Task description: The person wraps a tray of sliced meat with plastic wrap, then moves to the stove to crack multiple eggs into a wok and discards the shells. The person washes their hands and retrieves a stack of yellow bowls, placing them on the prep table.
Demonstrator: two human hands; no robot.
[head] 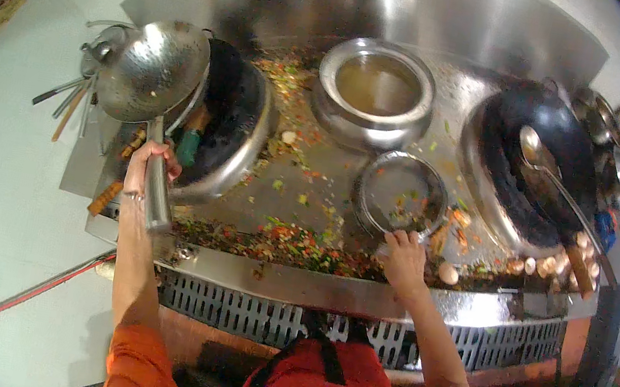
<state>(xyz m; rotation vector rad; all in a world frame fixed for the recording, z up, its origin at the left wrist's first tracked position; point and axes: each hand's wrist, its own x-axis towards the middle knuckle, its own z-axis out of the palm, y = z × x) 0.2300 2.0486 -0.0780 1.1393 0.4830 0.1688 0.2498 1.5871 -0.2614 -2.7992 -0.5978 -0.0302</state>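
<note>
My left hand (154, 161) is closed round the tubular metal handle of a steel wok (148, 72). The wok is lifted over the left side of the range, partly in front of a dark wok (231, 111) in its burner ring. At the front centre, my right hand (405, 259) has its fingers on the near rim of a round metal vessel (410, 156). Its shape below the rim is unclear; bits of food show within the rim. Behind it stands a wide-rimmed steel pot (329, 69) with yellowish-brown liquid in it.
Chopped vegetable scraps (301, 245) litter the steel range top (223, 194). A dark wok (575, 134) on the right holds a long-handled ladle (567, 198). Several eggshells (546, 264) lie near it, and another pale shell (448, 273) near my right hand. Utensils (75, 96) hang at the left.
</note>
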